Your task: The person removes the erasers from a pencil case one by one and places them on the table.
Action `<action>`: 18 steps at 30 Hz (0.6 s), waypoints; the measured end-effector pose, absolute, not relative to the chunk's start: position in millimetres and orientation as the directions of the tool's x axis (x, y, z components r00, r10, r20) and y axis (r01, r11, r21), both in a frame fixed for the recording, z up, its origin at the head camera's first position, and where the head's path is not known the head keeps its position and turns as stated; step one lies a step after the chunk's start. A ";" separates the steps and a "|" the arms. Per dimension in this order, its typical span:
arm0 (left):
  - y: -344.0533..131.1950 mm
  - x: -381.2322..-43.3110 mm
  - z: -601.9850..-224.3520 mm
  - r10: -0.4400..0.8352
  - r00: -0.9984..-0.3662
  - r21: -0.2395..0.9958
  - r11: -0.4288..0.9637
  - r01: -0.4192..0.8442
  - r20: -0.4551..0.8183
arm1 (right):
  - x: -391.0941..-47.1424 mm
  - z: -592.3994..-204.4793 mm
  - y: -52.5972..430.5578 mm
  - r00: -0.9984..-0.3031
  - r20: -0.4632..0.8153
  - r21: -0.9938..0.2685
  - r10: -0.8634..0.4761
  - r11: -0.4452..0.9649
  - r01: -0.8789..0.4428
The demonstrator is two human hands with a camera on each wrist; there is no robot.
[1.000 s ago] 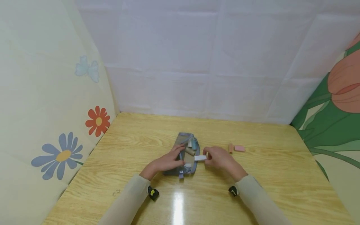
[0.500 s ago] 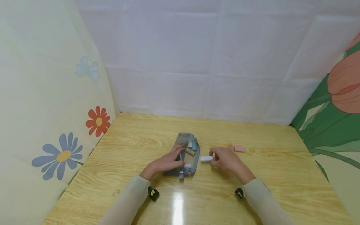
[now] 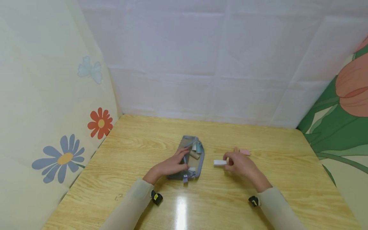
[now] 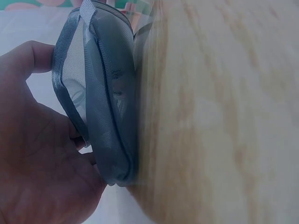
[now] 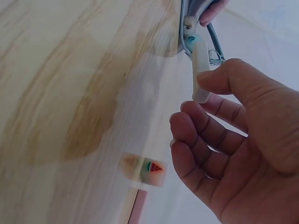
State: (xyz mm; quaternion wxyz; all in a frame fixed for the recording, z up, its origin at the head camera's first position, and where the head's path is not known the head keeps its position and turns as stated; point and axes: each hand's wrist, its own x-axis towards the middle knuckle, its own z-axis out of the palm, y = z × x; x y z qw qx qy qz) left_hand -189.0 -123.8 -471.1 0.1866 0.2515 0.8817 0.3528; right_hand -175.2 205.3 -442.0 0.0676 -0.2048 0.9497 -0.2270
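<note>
A grey-blue mesh zip pouch [image 3: 202, 163] lies unzipped on the table. Small pieces sit inside, among them a teal one [image 3: 198, 148] and a brown one [image 3: 194, 155]. My left hand [image 3: 172, 164] grips the pouch's near-left edge, thumb on one side in the left wrist view and fingers partly hidden. Right of the pouch, my right hand [image 3: 241, 164] pinches the end of a white eraser-like block [image 3: 219, 163], apart from the pouch. Beyond that hand rest an orange block [image 3: 236, 149] and a pink block [image 3: 245, 152], both partly covered by it.
The wood-grain table [image 3: 138, 137] meets a white cloth backdrop [image 3: 172, 64] behind. Flower-printed cloths hang at left and right. In the right wrist view, a block with a watermelon print [image 5: 153, 172] lies below the right hand.
My right hand has moved right, drawing the white block away from the pouch's opening toward the orange and pink blocks. The left hand and the pouch have stayed put.
</note>
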 end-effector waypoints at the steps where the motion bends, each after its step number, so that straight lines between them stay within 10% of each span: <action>1: -123.8 -188.9 -471.0 0.574 -0.804 0.718 0.624 0.309 -0.152 | -174.5 -442.3 207.7 -0.908 -0.034 -0.460 -0.417 0.814 -0.356; 18: -123.7 -189.1 -471.8 0.577 -0.801 0.710 0.631 0.314 -0.159 | -166.7 -446.2 250.4 -0.917 0.003 -0.479 -0.399 0.804 -0.351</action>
